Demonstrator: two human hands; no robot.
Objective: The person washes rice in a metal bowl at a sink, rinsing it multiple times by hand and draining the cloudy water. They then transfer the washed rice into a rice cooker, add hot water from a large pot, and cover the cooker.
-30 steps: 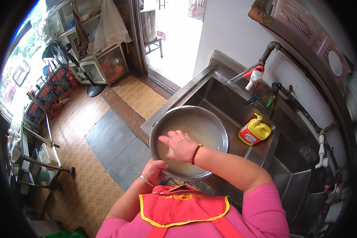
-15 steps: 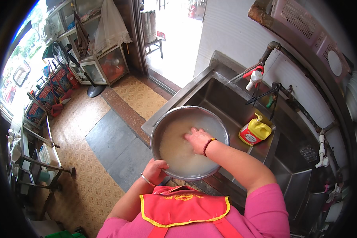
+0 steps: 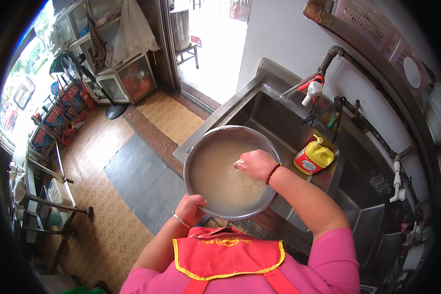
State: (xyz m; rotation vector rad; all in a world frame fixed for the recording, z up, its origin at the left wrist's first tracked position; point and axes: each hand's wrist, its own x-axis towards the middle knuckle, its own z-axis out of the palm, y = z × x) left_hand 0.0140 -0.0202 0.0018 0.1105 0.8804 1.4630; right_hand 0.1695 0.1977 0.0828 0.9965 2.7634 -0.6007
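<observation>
A large round metal basin (image 3: 187, 169) rests at the near left edge of the sink. It holds cloudy water over pale grains that look like rice (image 3: 247, 193). My left hand (image 3: 191, 208) grips the basin's near left rim, thumb over the edge. Above the water, at the basin's right side, my right hand (image 3: 259, 165) is closed, with whitish grains showing at its curled fingertips. How much lies inside that fist is hidden.
The steel sink (image 3: 267, 110) lies beyond and right of the basin. A yellow jug (image 3: 313, 156) with a red label stands in it. A tap with a white fitting (image 3: 312, 92) reaches over from the wall pipes. A fan (image 3: 115, 110) stands far left.
My right hand has lifted out of the cloudy water, moved slightly right and curled closed with grains at the fingertips. My left hand stays on the rim; the basin has barely shifted.
</observation>
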